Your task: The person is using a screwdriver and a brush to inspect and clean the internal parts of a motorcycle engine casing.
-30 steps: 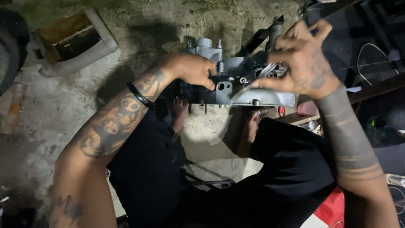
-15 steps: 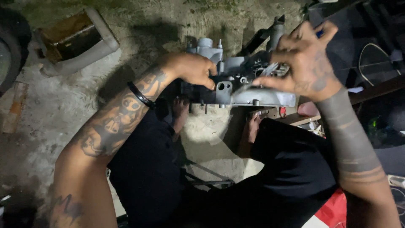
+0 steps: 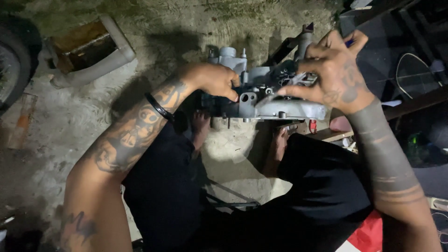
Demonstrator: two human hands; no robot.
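A grey metal engine casing point(image 3: 275, 100) sits on the concrete floor in front of my knees, between my bare feet. My left hand point(image 3: 215, 80) grips its left side, fingers curled over the housing edge. My right hand point(image 3: 332, 70) rests over the casing's top right, fingers bent down onto a small metal part; a thin blue-tipped tool pokes out behind the fingers. What exactly the right fingers pinch is hidden. A black band circles my left wrist.
A tyre point(image 3: 11, 60) stands at the far left. A white-framed floor opening point(image 3: 88, 49) lies upper left. Dark frames and a wire loop point(image 3: 415, 70) crowd the right. A red-and-white object point(image 3: 368, 233) sits at the lower right.
My right hand has shifted slightly over the casing's top and its fingers have changed pose. My left hand keeps its hold.
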